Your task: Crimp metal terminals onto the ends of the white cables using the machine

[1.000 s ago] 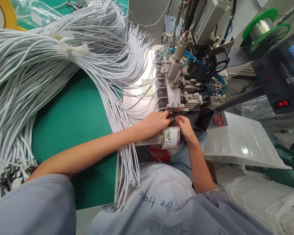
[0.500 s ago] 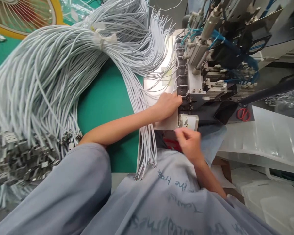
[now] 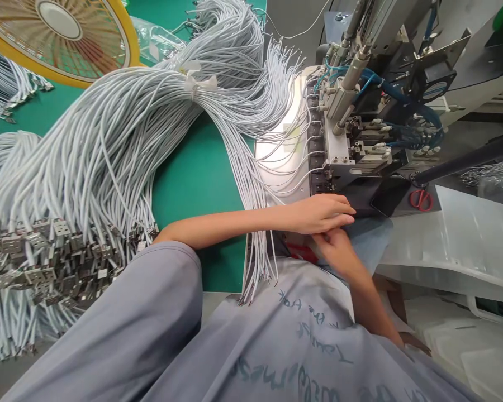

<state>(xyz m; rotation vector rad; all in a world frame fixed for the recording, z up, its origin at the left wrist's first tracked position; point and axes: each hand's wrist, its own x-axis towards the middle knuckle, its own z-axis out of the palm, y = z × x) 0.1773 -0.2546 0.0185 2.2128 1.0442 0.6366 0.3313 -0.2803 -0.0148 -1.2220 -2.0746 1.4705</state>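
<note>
Up close at the bench, someone in a grey printed shirt has both hands bunched together above their lap. Right hand is curled in, fingertips tucked out of sight behind the other one, so I honestly can't tell if it's pinching anything. Left hand lies over it with the fingers stretched out and fairly close together; can't tell if there's something under it either. Bit of something red shows just below them, mostly blocked.

The left forearm crosses over a strand of white cables, ends dangling past the bench edge by the shirt. Out to the left there's a heap of metal connectors on more cable ends. Just beyond the hands is a pale plate, and several cables run over it, side by side, up to a row of black blocks along the machine. Off to the right are a dark phone-like slab and red-handled scissors near it.

Further back, a white tie cinches the big cable bundle, and a yellow-rimmed fan sits at the far left.
</note>
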